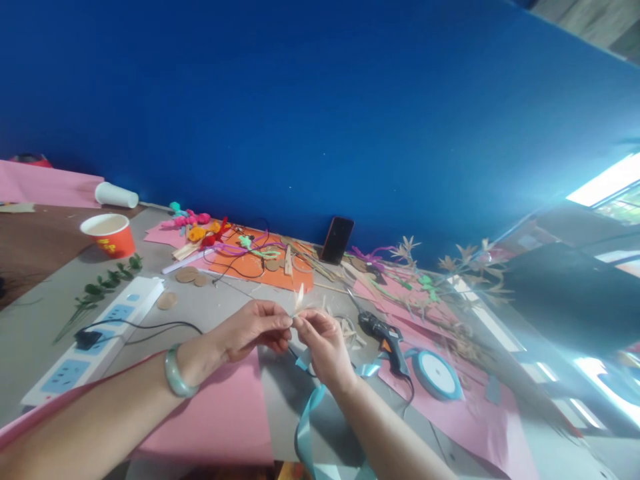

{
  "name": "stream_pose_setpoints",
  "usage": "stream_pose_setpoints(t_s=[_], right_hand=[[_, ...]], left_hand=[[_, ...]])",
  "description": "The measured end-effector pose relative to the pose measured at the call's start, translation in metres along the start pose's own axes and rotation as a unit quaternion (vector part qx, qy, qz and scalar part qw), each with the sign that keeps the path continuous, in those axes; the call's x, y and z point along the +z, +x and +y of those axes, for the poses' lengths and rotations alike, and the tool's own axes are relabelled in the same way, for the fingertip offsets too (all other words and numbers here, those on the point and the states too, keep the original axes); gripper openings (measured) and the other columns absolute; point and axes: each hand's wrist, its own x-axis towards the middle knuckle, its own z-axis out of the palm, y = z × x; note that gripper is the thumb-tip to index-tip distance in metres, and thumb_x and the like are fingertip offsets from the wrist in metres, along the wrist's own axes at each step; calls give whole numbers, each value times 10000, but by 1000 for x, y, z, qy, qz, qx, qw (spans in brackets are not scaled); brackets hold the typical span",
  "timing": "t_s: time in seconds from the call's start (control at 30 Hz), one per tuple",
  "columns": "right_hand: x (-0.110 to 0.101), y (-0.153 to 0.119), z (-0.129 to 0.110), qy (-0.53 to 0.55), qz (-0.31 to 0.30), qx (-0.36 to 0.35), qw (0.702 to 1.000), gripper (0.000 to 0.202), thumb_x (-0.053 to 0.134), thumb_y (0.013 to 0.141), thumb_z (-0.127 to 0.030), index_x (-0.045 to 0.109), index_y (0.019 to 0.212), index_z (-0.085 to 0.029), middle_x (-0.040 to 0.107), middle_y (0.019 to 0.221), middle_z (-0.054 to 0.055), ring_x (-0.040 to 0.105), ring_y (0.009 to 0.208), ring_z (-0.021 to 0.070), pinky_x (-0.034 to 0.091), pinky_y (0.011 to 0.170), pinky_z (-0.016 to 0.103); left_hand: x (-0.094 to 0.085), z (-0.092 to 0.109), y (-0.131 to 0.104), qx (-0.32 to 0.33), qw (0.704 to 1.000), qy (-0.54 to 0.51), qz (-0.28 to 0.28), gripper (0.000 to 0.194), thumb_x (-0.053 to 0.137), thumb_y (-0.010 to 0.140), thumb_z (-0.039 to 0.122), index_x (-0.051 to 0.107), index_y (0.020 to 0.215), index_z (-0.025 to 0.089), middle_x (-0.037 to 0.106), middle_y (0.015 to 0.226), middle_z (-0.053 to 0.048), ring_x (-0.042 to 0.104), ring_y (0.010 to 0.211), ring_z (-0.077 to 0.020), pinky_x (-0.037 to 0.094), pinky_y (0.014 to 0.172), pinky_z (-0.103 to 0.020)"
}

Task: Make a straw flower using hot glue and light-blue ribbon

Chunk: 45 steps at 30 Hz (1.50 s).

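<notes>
My left hand (263, 327), with a pale green bangle on its wrist, is closed in a pinch. Facing it, my right hand (323, 337) pinches too, and the fingertips of both meet. Between them rises a small pale petal-like piece (299, 297), its lower end hidden by my fingers. A light blue ribbon (305, 427) loops beneath my right wrist and hangs toward the front edge; whether a hand holds it I cannot tell. Just right of my right hand lies a black glue gun (387, 337), beside the ribbon spool (437, 375). Pale strips (351, 332) curl behind that hand.
At left are a white power strip (107, 347) with a black plug, a green leafy sprig (103, 290) and a red paper cup (107, 237). A phone (337, 240) leans on the blue wall. Pink paper (215, 427), orange paper (295, 277) and dried-flower stems (405, 250) cover parts of the table.
</notes>
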Motion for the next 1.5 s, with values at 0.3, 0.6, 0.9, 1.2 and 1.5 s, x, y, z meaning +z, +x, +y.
stream_pose_setpoints(t_s=[0.3, 0.6, 0.9, 1.2, 1.5], right_hand=[[6, 0, -4, 71, 23, 67, 995, 238, 804, 640, -345, 636, 639, -176, 519, 561, -49, 357, 473, 64, 276, 445, 205], [13, -8, -10, 92, 32, 66, 993, 191, 788, 661, -310, 654, 658, -173, 501, 561, -49, 330, 485, 65, 261, 462, 218], [19, -10, -8, 72, 34, 22, 997, 185, 771, 707, -289, 642, 643, -173, 508, 592, -40, 372, 526, 78, 289, 496, 225], [17, -9, -11, 19, 66, 25, 997, 209, 761, 706, -345, 655, 683, -166, 509, 595, -35, 340, 524, 79, 282, 496, 225], [5, -4, -15, -8, 61, 34, 998, 261, 770, 690, -395, 630, 688, -175, 480, 553, -52, 340, 489, 78, 297, 472, 220]], left_hand=[[5, -4, 0, 74, 995, 18, 62, 284, 798, 652, 323, 594, 665, 125, 637, 576, -2, 597, 511, -103, 492, 552, -231], [9, -7, -7, 232, 937, 223, 140, 211, 673, 791, 316, 593, 710, 139, 622, 600, 1, 583, 580, -113, 471, 580, -227], [9, -17, -14, 406, 766, 452, 210, 130, 598, 846, 186, 583, 720, 159, 626, 651, 16, 567, 607, -88, 429, 596, -186], [8, -21, -14, 440, 687, 543, 199, 91, 553, 881, 165, 607, 808, 164, 614, 675, -1, 563, 609, -105, 415, 615, -217], [8, -6, -11, 314, 862, 386, 99, 178, 586, 861, 266, 637, 739, 147, 630, 664, -23, 575, 629, -123, 448, 631, -247]])
